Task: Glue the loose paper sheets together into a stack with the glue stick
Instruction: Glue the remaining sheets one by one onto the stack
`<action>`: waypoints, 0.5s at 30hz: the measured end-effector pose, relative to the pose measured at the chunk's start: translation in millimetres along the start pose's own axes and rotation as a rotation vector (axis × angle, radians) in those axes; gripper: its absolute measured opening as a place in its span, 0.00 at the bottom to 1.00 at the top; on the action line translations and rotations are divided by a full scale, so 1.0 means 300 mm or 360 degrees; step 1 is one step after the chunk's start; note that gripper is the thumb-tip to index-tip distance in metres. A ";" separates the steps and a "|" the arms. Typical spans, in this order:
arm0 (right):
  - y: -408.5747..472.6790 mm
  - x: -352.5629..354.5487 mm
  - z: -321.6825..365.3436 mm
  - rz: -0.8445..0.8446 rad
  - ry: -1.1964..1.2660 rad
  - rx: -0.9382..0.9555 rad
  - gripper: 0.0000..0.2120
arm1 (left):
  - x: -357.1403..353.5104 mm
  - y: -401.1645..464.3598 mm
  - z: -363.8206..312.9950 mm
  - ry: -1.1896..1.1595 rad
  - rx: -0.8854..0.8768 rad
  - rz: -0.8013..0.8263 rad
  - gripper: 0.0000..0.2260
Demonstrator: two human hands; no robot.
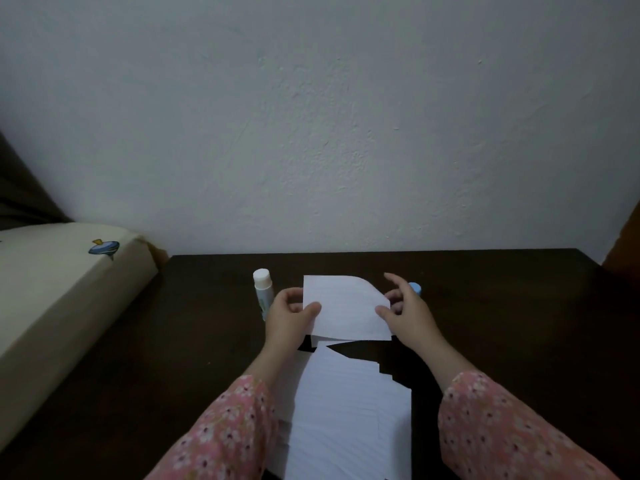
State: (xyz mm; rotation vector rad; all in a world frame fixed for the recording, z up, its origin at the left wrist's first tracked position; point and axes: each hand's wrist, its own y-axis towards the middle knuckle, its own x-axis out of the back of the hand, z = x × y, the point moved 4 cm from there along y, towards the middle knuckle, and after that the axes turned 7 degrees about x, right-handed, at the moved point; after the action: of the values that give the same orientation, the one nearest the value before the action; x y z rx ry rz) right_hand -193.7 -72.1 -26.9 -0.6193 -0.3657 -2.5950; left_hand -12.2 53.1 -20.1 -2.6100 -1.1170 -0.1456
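A blue cap (415, 289) peeks from behind the right hand (403, 311), mostly hidden. Both hands pinch a white sheet (346, 308) by its side edges above the dark table (502, 323); the left hand (289, 315) partly covers the upright glue stick (262, 289). Loose papers (346, 417) run off the near edge.

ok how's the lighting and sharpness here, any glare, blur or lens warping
Head view: dim, flat light with no glare; the white paper sheet the left hand and right hand hold looks greyish, and the dark table swallows shadows. Head view: wide-angle bending shows at the table's far edge and the mattress. Head view: slightly soft throughout; the glue stick label is unreadable.
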 end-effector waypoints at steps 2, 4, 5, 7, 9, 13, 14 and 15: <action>0.009 0.003 -0.018 -0.0084 0.0067 -0.0098 0.32 | -0.010 0.003 0.000 -0.0025 0.0002 -0.0006 0.17; 0.019 0.004 -0.035 -0.0133 0.0090 -0.0186 0.32 | -0.020 0.004 -0.002 -0.0073 0.0001 0.0006 0.17; 0.024 0.001 -0.040 -0.0113 0.0073 -0.0205 0.29 | -0.025 0.003 -0.003 -0.0094 0.0008 0.0012 0.17; 0.028 -0.004 -0.043 -0.0055 -0.0016 -0.0182 0.24 | -0.030 0.006 0.002 -0.0096 0.0025 -0.0014 0.17; 0.031 -0.002 -0.041 -0.0048 -0.0110 -0.0139 0.21 | -0.030 0.008 0.012 0.0013 0.0015 -0.0065 0.14; 0.028 -0.013 -0.046 -0.0079 -0.0150 -0.0104 0.20 | -0.027 0.018 0.037 0.0291 -0.0094 -0.0073 0.06; 0.026 -0.018 -0.052 -0.0103 -0.0136 -0.0102 0.19 | -0.025 0.022 0.043 0.0313 -0.0102 -0.0075 0.06; 0.024 -0.022 -0.059 -0.0140 -0.0123 -0.0094 0.19 | -0.021 0.024 0.047 0.0322 -0.0104 -0.0077 0.06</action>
State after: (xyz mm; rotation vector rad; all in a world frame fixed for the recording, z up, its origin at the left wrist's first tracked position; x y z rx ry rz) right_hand -191.3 -82.0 -44.3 -0.7415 -0.3497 -2.6793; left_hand -11.8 48.3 -36.3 -2.5560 -1.1211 -0.4527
